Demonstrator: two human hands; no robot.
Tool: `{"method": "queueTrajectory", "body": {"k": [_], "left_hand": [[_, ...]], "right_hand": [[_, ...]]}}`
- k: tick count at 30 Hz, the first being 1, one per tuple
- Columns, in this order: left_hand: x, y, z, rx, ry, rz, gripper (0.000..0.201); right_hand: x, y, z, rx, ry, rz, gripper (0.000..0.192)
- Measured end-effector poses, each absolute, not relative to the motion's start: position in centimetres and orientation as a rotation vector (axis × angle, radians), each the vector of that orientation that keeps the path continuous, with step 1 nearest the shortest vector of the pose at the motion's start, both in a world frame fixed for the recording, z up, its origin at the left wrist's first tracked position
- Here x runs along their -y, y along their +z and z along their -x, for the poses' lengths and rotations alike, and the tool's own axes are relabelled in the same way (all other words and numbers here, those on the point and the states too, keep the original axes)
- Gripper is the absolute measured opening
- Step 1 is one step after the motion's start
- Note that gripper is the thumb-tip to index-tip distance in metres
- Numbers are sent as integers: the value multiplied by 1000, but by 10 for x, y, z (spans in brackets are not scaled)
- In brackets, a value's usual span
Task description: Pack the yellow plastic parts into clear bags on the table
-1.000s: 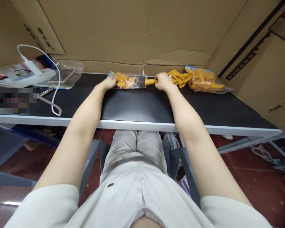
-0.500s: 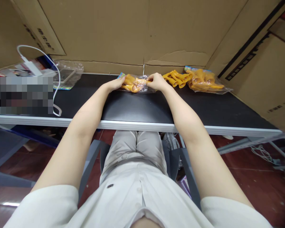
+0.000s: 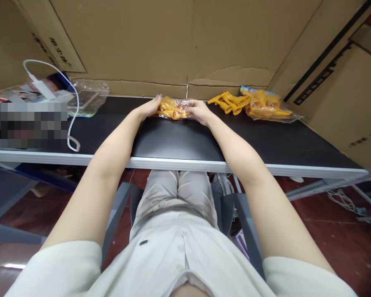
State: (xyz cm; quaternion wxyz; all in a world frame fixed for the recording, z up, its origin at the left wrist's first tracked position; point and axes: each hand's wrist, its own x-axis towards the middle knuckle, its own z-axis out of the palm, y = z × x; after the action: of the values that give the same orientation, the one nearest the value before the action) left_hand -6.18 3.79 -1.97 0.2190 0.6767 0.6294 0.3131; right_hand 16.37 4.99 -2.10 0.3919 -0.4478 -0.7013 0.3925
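Observation:
A clear plastic bag (image 3: 172, 103) of orange horn-shaped plastic pieces (image 3: 173, 114) lies on the table between my hands. My left hand (image 3: 150, 108) is closed on the bag's left end, its thumb at the top edge. At the opposite end, my right hand (image 3: 199, 110) has its fingers bent around the bag's edge, beside the pieces. Just right of that hand sits a loose heap of the same orange pieces (image 3: 230, 101). Beyond it is another filled clear bag (image 3: 267, 105) with a colourful header.
The black table (image 3: 179, 142) has a pale metal front edge. Cardboard panels (image 3: 126, 41) stand along its back and right side. To the left are a flat clear package (image 3: 88, 99) and a white cable (image 3: 78, 99) with a plug, near a blurred-out patch.
My right hand has turned and shifted slightly left, from pinching at the bag's right end to curving its fingers around it. My left hand has barely moved.

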Motion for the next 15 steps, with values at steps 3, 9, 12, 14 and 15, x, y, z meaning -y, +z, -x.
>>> {"method": "queueTrajectory", "body": {"k": [3,9,12,14,15], "left_hand": [[-32,-14,59,-1748,825,-1812,66],[-29,-10,55,-1747,783,-1819,66],[-30,-12,58,-1739,809,-1807,66],[-32,-13,60,-1738,834,-1793,66],[-33,-14,61,-1736,846,-1788,65]], "right_hand": [[-52,-18,-167,1779,979,1153,32],[-69,-21,-176,1908,483,1467,21],[-70,-20,-177,1955,485,1517,17],[-66,-18,-175,1904,698,1458,23],[-63,-17,-175,1861,810,1411,27]]}}
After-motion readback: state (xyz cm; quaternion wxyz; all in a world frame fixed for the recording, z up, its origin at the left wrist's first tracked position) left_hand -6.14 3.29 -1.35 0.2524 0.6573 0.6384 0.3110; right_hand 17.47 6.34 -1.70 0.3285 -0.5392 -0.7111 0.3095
